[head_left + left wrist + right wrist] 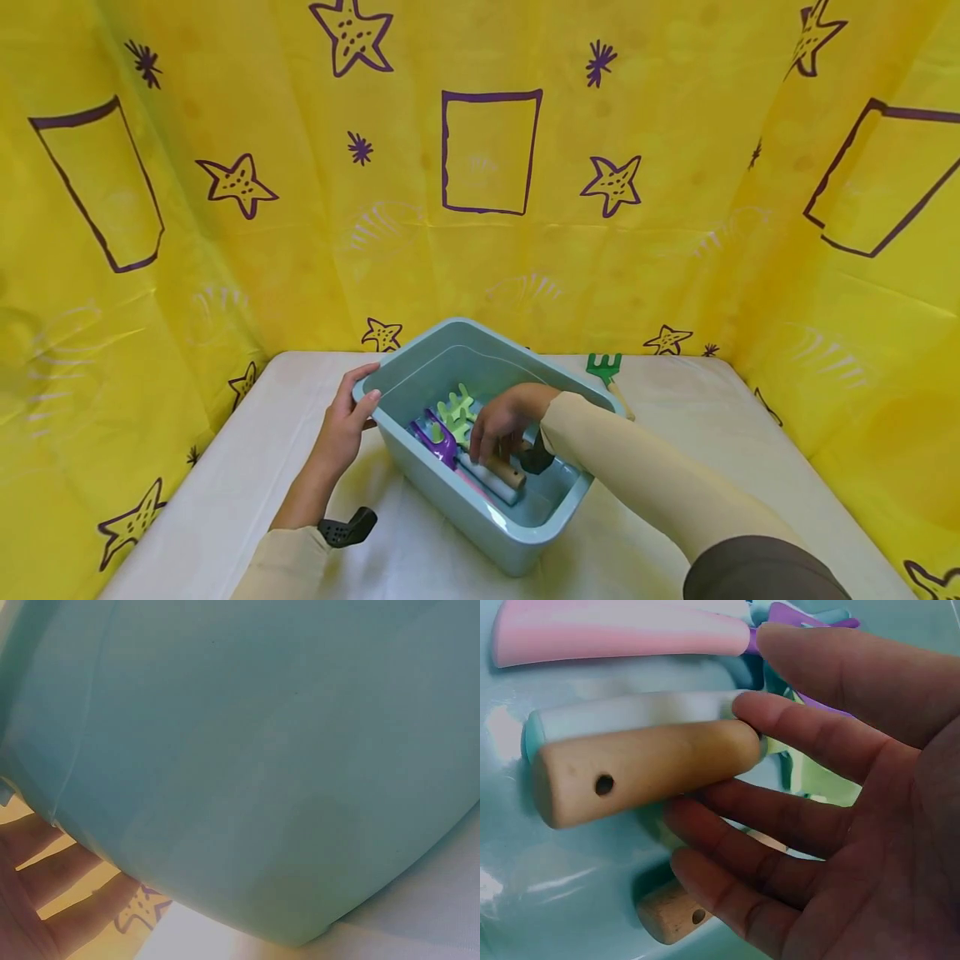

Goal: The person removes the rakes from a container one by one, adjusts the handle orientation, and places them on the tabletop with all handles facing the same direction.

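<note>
A pale blue plastic bin (pixel 450 492) stands tilted on the white-covered table. My left hand (pixel 347 417) grips its left rim, thumb on the rim and fingers along the outside; in the left wrist view its fingers (pixel 86 919) show beside the bin wall. Down inside the bin, my right hand (pixel 504 421) is at a wooden handle (pixel 645 769). Its index fingertip meets the handle's far end, other fingers lie along the lower side, and the thumb stands apart. Beside that handle lie a pale blue handle (pixel 562 720), a pink handle (pixel 622 634) and a second wooden handle (pixel 667 915).
A purple tool head (pixel 444 448) and light green rake heads (pixel 459 404) lie in the bin. Behind its right side, a green hand rake (pixel 603 367) with a wooden handle rests on the table. Yellow patterned cloth (pixel 487 267) hangs around the table.
</note>
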Available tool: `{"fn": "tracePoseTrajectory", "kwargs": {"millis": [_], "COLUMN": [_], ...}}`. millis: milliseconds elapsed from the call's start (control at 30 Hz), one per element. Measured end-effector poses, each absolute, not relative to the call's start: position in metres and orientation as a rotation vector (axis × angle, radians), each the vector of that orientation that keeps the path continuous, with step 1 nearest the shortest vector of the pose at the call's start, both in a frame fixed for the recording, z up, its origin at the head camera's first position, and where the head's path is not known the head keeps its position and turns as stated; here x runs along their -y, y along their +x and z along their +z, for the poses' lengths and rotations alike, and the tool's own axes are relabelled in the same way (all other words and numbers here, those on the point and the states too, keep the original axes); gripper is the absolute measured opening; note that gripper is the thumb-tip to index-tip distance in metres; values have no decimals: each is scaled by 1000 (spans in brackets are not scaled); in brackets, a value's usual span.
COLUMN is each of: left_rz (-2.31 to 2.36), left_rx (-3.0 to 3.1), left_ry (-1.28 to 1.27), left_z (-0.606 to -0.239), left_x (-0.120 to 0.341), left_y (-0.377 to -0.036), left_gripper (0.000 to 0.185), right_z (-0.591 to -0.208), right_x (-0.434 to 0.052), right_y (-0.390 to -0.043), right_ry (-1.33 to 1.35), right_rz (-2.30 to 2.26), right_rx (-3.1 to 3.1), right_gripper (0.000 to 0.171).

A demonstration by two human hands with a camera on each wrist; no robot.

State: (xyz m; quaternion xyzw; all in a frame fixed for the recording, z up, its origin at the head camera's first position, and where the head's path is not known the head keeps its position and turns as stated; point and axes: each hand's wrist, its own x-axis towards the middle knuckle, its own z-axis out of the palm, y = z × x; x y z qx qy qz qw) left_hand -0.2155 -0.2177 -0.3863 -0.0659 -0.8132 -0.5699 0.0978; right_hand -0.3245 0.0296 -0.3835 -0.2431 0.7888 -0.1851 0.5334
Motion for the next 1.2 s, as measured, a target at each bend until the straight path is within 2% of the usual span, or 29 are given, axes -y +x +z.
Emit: {"fn": "tracePoseTrajectory", "kwargs": {"millis": [367, 867, 1200], "left_rz": [-1681, -1670, -1651], "left_rx": [2391, 2383, 2400], "left_ry": [-218, -211, -199], "left_z": [-417, -422, -422], "left_x": [231, 230, 231], "left_y": [-238, -242, -240], "left_gripper": [47, 45, 46], "right_z": [-372, -345, -329], "right_x": [-34, -49, -69], "right_y": [-328, -337, -334], "right_ry": [-667, -762, -805], "right_rz": [-603, -599, -690], "right_rx": [-1887, -1982, -2044], "right_gripper": [36, 22, 18]}}
